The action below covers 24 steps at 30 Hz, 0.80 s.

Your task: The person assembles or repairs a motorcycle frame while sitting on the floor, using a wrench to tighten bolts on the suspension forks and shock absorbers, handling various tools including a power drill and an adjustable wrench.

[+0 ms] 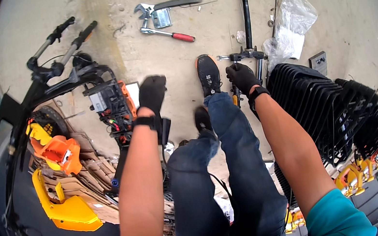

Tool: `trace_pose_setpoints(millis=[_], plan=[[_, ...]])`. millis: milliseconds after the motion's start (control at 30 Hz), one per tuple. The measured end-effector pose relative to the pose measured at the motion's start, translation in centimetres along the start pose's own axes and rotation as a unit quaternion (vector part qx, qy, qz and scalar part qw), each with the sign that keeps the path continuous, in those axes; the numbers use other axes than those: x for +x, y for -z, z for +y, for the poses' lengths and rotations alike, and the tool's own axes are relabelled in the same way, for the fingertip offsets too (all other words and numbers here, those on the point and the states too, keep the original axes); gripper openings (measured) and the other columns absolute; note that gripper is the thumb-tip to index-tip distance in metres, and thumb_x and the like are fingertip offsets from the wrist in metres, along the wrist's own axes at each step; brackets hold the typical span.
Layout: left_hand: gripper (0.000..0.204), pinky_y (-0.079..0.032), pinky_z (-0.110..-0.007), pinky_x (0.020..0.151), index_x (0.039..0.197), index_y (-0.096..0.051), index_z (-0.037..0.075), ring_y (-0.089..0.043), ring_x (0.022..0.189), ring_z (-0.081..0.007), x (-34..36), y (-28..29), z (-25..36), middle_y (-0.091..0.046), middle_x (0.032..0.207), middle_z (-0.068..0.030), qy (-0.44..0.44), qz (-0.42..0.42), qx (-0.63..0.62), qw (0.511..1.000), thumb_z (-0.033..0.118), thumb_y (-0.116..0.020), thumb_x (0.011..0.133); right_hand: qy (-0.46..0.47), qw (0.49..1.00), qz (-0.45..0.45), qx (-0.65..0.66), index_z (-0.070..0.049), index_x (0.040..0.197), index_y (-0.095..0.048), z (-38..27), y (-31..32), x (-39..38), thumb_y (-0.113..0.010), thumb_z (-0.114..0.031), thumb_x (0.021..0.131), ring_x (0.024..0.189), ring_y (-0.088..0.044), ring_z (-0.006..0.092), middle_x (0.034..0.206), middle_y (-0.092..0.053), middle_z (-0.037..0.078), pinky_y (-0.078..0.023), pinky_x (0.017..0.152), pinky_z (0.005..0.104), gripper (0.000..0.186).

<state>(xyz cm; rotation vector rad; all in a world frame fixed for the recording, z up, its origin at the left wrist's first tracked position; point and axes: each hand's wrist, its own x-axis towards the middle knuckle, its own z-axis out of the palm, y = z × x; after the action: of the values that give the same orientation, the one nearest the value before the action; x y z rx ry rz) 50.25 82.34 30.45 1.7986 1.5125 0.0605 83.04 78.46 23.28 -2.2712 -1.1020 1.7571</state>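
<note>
My left hand (152, 94), in a black glove, has curled fingers over the floor beside a black scooter frame (62, 85) with exposed wiring and an orange part; what it holds, if anything, is hidden. My right hand (241, 76), also gloved, is closed at a black and chrome fork assembly (248, 54) with a long dark tube; exactly what its fingers grip is hidden. A small chrome wrench (223, 58) sticks out left of that assembly. Farther forward lie a large adjustable wrench (176, 2), a silver metal piece (162, 18) and a red-handled ratchet (181, 36).
Stacked black frames (310, 114) crowd the right, with yellow scooters (352, 176) behind. A crumpled plastic bag (293, 14) lies on the concrete floor (141, 57). Yellow body panels (74, 215), an orange part (60, 154) and flattened cardboard (96, 171) are at the left.
</note>
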Motion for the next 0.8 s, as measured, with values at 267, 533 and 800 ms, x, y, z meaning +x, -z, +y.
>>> trace_pose_setpoints(millis=[267,533,800], plan=[[0.026,-0.047,-0.039,0.061,0.091,-0.056,0.005,-0.062,0.074,-0.0335,13.1,-2.2,-6.5,-0.063,0.074,-0.0144,0.010,-0.094,0.017,0.995,0.017,-0.072,0.075,-0.146,0.959,-0.007,0.242,0.002,0.098,-0.060,8.6,-5.3,9.6,-0.067,-0.028,0.079,0.064,-0.065,0.0238,0.077,-0.067,0.011,-0.052,0.058,0.0347,0.036],[0.040,-0.052,-0.035,0.076,0.117,-0.055,0.001,-0.061,0.097,-0.0237,20.2,-9.8,-12.7,-0.059,0.112,-0.0170,0.530,-0.011,-0.414,0.740,0.029,-0.062,0.089,-0.012,0.964,0.013,-0.266,-0.001,0.095,-0.055,4.5,-8.1,15.2,-0.063,-0.028,0.078,0.082,-0.063,0.0386,0.081,-0.064,0.022,-0.052,0.071,0.0422,0.032],[0.040,-0.048,-0.033,0.091,0.131,-0.049,0.006,-0.059,0.108,-0.0191,24.2,-11.5,-11.7,-0.057,0.121,-0.0107,0.496,-0.073,-0.421,0.756,0.006,-0.049,0.092,-0.075,0.983,0.038,-0.165,-0.002,0.100,-0.055,7.8,-9.5,15.0,-0.044,-0.008,0.089,0.083,-0.061,0.0223,0.088,-0.064,0.013,-0.048,0.076,0.0306,0.016]])
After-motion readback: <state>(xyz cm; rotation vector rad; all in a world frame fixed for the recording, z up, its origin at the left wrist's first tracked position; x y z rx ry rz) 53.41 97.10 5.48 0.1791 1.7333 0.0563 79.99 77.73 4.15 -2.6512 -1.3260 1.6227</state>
